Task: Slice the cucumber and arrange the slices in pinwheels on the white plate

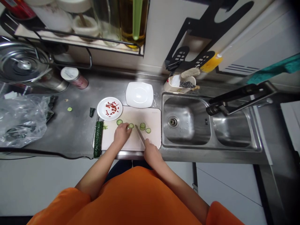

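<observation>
On the pale cutting board (110,140), my left hand (122,135) has its fingers closed at a cucumber piece (131,126), whose pale round cut face points toward the blade. How far the piece reaches under the fingers is hidden. My right hand (152,152) grips the handle of a knife (140,135), its tip pointing up and left close to that piece. Another cucumber slice (119,122) lies just beyond my left fingertips. To the right of the blade are overlapping slices (142,126) and a single slice (148,130). A whole dark green cucumber (97,139) lies along the board's left edge.
A white plate of chopped red pieces (106,117) overlaps the board's upper left corner. Behind the board stands a white square dish (139,93). At right is a steel sink (187,122) with a black faucet (232,100); at left, a plastic bag (23,118).
</observation>
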`<state>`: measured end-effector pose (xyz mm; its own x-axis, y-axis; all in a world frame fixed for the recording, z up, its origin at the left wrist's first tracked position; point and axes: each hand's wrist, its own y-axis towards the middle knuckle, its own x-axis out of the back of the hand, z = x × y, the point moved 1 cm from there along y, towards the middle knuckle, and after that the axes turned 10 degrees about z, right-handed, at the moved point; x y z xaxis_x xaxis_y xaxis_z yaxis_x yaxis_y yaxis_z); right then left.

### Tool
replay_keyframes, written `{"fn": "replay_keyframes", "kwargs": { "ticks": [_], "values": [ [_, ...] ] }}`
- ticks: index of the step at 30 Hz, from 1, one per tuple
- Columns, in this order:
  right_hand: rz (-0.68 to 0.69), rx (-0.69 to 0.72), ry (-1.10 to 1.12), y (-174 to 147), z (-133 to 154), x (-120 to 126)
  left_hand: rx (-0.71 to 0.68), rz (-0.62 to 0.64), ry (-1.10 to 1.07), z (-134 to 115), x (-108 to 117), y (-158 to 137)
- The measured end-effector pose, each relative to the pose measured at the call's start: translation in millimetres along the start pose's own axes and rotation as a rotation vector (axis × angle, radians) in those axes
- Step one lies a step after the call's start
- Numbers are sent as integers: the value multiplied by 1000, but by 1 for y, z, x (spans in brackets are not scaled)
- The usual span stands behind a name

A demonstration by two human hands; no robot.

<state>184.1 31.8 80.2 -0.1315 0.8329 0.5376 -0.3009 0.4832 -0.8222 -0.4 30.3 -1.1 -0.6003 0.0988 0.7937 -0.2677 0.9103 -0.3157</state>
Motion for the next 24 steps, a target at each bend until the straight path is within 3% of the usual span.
{"fn": "replay_keyframes", "kwargs": {
  "ticks": [6,24],
  "values": [
    [-49,39,-65,4,9,-2,-8,-71,-62,-2,-6,-4],
    [-34,31,-69,2,23,5,-57,-84,-126,0,-4,-4]
  ]
}}
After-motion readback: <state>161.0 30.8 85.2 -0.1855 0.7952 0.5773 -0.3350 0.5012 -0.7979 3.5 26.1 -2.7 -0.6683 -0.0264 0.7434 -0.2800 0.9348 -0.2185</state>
